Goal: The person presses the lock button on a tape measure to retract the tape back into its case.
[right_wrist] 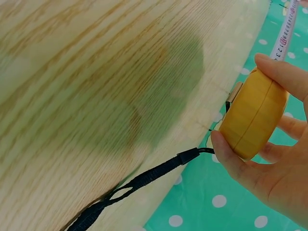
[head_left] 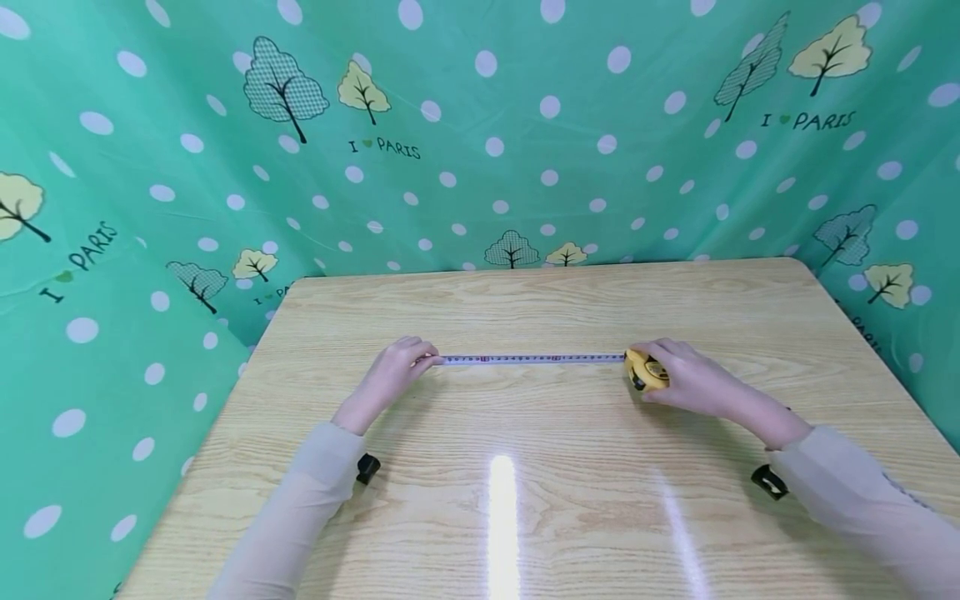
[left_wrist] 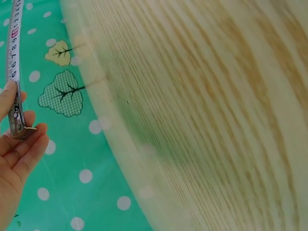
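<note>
A yellow tape measure [head_left: 647, 372] is in my right hand [head_left: 693, 382], its case gripped between thumb and fingers. From the case a white measuring blade [head_left: 517, 360] runs straight to the left, above the table. My left hand [head_left: 397, 367] pinches the blade near its far end. In the left wrist view, the metal end hook [left_wrist: 24, 133] shows by the fingertips of that hand [left_wrist: 19, 168]. A black wrist strap [right_wrist: 144, 180] hangs from the yellow case [right_wrist: 255, 115] in the right wrist view.
Under both hands lies a light wood-grain table [head_left: 465, 433], with bright light reflections toward its near side. A green dotted cloth [head_left: 480, 150] with tree prints surrounds its back and sides. Small black objects show by the left sleeve [head_left: 367, 467] and the right sleeve [head_left: 770, 482].
</note>
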